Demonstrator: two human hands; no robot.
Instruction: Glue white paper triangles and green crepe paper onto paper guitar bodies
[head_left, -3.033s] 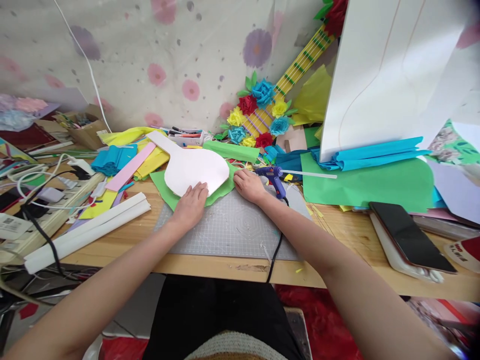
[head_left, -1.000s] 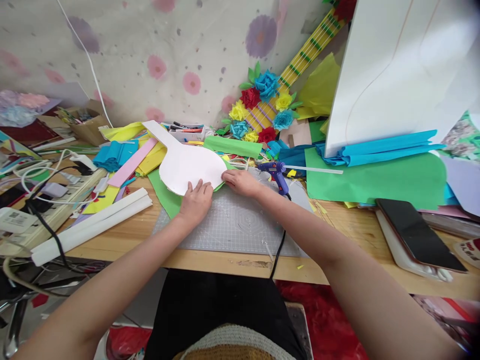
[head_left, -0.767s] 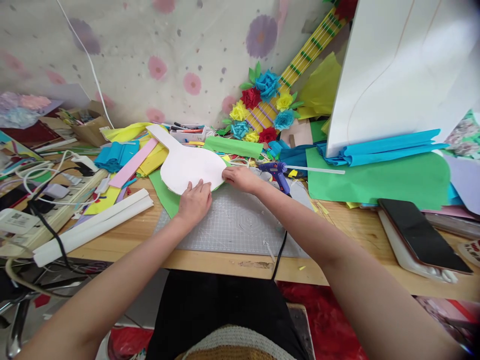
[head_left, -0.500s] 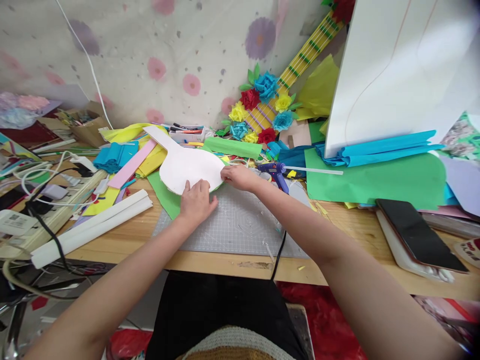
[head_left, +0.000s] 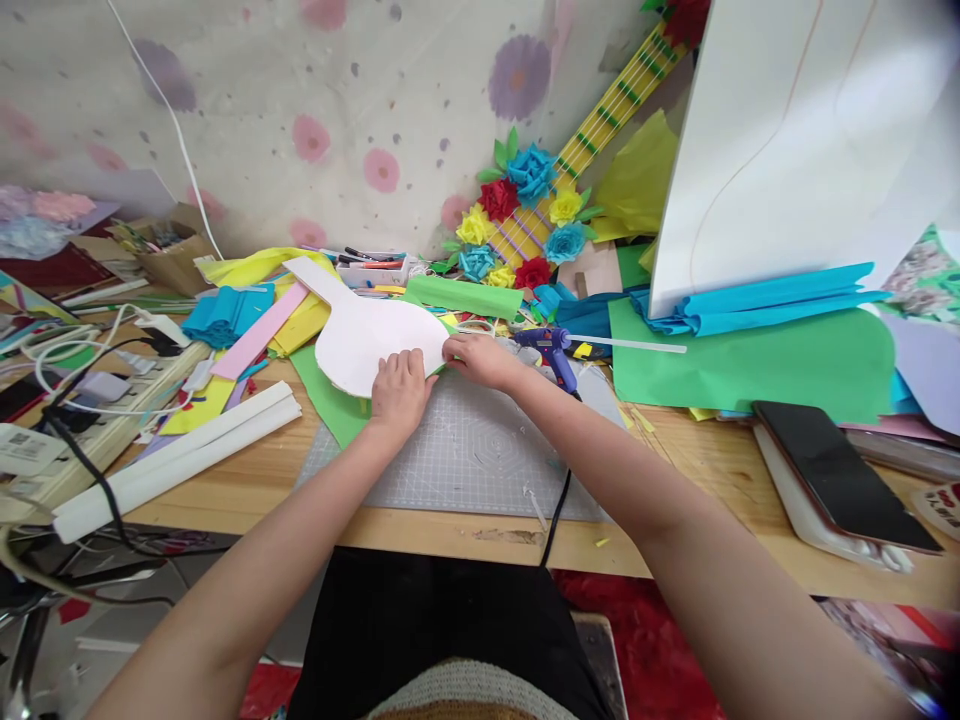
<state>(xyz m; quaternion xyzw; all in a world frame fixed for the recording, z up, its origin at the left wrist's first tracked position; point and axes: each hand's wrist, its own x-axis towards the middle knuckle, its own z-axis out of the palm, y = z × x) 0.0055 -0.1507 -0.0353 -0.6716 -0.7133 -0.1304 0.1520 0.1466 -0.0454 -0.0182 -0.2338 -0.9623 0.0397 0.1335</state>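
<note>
A white guitar-shaped board (head_left: 375, 335) lies over green paper (head_left: 334, 405) on the grey cutting mat (head_left: 457, 455), its neck pointing to the back left. My left hand (head_left: 401, 388) rests on the board's near edge, fingers on top and thumb at the rim, gripping that edge. At the right edge of the board, my right hand (head_left: 476, 358) is closed with its fingertips pinching board and green paper. The fingertips' undersides are hidden.
Right of my hands lies a purple glue gun (head_left: 553, 350) with its black cord. A phone (head_left: 836, 470) is at the right, white rolled paper (head_left: 180, 460) and a power strip (head_left: 157, 400) at the left. A flowered paper guitar (head_left: 540, 225) leans behind.
My left hand has slid slightly right and up along the board's edge, its thumb now nearer my right hand. The board has shifted slightly left in view.
</note>
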